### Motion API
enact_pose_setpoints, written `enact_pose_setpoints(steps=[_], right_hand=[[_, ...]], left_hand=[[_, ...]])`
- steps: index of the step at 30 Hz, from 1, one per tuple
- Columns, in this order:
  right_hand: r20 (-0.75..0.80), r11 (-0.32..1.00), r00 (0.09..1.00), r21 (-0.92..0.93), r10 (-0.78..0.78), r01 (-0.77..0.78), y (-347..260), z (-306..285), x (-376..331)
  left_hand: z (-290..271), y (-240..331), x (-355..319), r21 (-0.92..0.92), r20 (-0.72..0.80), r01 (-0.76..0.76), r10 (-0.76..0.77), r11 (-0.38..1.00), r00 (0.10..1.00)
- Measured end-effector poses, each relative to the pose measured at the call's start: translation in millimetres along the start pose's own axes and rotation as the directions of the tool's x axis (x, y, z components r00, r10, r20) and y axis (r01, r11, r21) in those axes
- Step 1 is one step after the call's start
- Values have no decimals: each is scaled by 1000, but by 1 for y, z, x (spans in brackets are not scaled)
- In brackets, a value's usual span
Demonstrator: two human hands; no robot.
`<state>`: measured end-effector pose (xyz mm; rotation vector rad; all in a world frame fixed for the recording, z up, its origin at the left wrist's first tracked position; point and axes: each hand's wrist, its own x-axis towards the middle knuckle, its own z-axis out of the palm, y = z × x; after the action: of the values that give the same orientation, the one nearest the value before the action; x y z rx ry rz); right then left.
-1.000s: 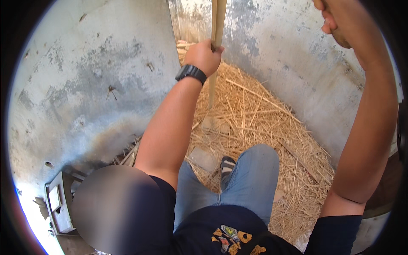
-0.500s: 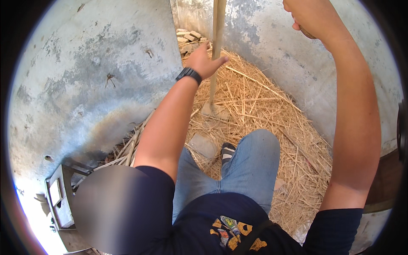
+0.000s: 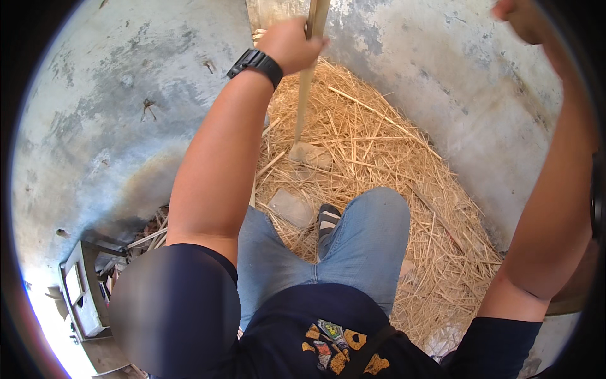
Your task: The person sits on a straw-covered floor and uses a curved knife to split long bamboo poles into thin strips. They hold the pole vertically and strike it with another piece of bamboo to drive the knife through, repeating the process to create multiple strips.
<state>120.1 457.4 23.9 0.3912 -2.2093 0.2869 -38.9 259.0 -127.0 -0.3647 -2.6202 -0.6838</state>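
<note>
Wooden strip [image 3: 303,101], long, narrow, near upright with a slight lean; top runs out past the upper edge, lower end down at a grey stone [image 3: 310,153] in the straw. Can't tell if the end really touches the stone. Left hand [image 3: 291,45] clamped around the strip's upper part, fingers wrapped, thumb out to the right side; black watch [image 3: 257,64] on that wrist. Right hand [image 3: 524,19] raised at upper right, well apart from the strip, blurred and partly cut off; a dark rounded bit shows under the fist, can't tell what it is or how tight the grip is.

Around the strip's foot: loose dry straw [image 3: 379,151], heaped between left wall [image 3: 126,95] and right wall [image 3: 435,82], both grey with patchy paint. Flat grey slab [image 3: 292,207] in the straw, nearer the body, just beside a striped shoe [image 3: 327,218]. Bent leg in blue jeans [image 3: 379,218] next to it.

Container: boxy grey case [image 3: 95,297], lower left, openings in its side. Sticks and clutter [image 3: 151,239] beside it; can't tell if any sits inside.
</note>
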Motion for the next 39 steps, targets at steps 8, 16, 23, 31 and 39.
enact_pose_setpoints(steps=[8,16,23,31,39], right_hand=[[356,968,925,150,135,-199,-3,8,23],[323,977,945,181,52,-115,10,13,34],[294,953,954,265,64,-146,20,22,30],[145,966,989,248,35,-71,39,20,38],[148,978,977,118,152,-170,37,-9,48]], left_hand=[[48,-71,-54,-58,175,157,-145,986,974],[57,-35,-15,-238,-139,154,-191,959,972],[72,-30,-10,-155,-277,174,-212,972,937],[53,-22,-8,-122,-245,65,-94,990,965],[21,-78,-81,-570,-339,65,-307,819,889]])
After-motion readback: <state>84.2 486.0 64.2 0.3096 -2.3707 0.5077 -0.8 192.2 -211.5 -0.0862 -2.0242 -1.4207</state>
